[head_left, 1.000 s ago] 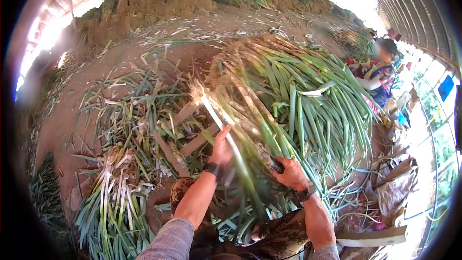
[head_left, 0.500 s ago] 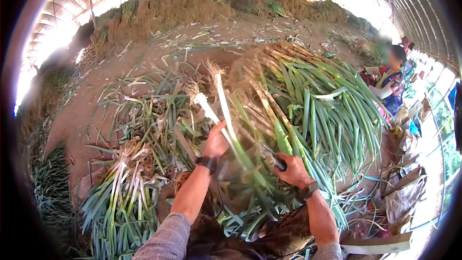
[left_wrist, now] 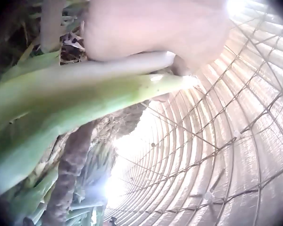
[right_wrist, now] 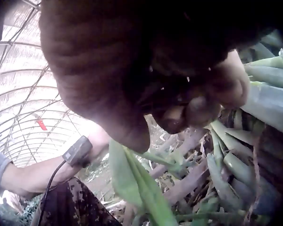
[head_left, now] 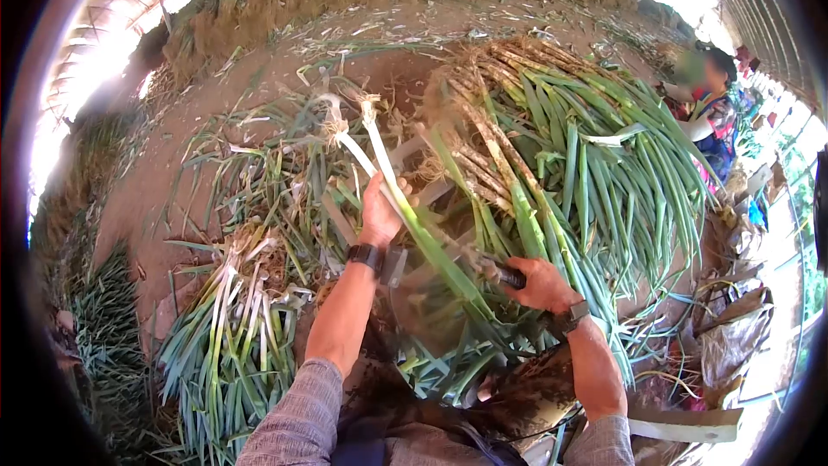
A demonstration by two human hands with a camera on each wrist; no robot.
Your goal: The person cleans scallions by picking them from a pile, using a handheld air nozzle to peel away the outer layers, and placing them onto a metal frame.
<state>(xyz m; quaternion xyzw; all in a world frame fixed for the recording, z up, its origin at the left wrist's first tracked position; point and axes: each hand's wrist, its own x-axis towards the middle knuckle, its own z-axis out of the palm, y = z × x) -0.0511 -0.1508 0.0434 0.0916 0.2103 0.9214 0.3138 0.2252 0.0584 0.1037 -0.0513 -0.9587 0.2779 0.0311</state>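
Left hand (head_left: 380,210) is gripping two leek-like stalks (head_left: 423,237), fingers curling round them, roots pointing far, greens trailing near-right. Right hand (head_left: 545,286) is wrapping round a dark handle (head_left: 512,278), its tool sitting just right of the stalks; tool tip is blurring, can't tell type. My read: left should be holding firm without crushing the white parts, fingers sitting clear of the tip; right should be angling the tool steadily, stalks lying side by side so neither is hiding the other. Leafy bunch (head_left: 228,328) is lying near left, loose leaves (head_left: 259,173) are littering beyond it, bigger pile (head_left: 604,164) is spreading right, person (head_left: 714,116) is showing far right
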